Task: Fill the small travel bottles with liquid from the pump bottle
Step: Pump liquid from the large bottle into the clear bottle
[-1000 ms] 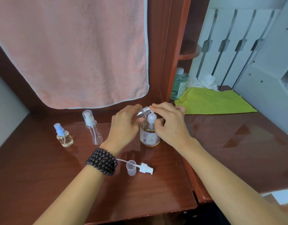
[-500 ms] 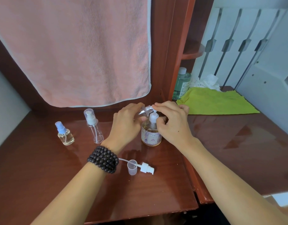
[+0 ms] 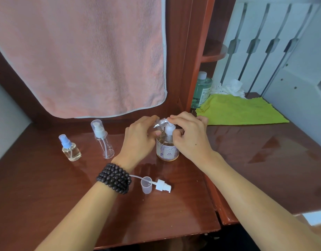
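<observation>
The pump bottle [image 3: 167, 147], clear with amber liquid and a white pump, stands at mid-table. My left hand [image 3: 139, 140] holds a small clear travel bottle [image 3: 160, 122], tilted with its threaded neck against the pump's spout. My right hand [image 3: 189, 136] rests on the pump head, fingers over its top. Left of them stand a tall clear travel bottle [image 3: 102, 142] with a capped white pump and a short bottle [image 3: 70, 150] with a blue sprayer and some liquid inside. A loose white pump top [image 3: 162, 186] with its tube lies near a small clear cap [image 3: 146, 184].
A pink towel [image 3: 83, 57] hangs behind the table. On the right lie a green cloth [image 3: 241, 111], crumpled white tissue [image 3: 228, 88] and a green-tinted bottle [image 3: 201, 89] by the wooden post. The table's front edge [image 3: 156, 238] is close to me.
Both hands and the bottles hold nearly the same pose; only the camera view has shifted slightly.
</observation>
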The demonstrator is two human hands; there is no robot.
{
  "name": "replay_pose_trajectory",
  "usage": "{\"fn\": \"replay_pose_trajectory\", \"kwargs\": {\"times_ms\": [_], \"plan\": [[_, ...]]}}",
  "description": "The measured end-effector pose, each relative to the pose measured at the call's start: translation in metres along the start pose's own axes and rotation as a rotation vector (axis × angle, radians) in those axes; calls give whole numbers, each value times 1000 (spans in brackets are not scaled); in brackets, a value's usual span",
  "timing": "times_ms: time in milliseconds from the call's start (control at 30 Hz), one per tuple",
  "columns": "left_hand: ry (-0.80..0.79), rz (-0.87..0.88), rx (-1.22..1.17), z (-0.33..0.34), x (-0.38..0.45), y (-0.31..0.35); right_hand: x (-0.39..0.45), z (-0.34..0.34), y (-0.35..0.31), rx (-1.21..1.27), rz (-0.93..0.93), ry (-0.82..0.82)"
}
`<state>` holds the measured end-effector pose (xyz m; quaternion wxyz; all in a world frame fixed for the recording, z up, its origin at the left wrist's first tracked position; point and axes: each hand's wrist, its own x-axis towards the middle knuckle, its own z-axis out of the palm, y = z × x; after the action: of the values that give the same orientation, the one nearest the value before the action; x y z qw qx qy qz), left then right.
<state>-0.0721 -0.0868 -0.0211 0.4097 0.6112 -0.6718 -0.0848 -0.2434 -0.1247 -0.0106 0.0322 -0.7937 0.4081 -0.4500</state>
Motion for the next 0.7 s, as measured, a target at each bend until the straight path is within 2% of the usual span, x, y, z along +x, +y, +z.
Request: {"fn": "replay_pose_trajectory", "kwargs": {"times_ms": [700], "plan": [[-9, 0, 28, -6, 5, 5, 2, -2, -1, 23, -3, 36]]}}
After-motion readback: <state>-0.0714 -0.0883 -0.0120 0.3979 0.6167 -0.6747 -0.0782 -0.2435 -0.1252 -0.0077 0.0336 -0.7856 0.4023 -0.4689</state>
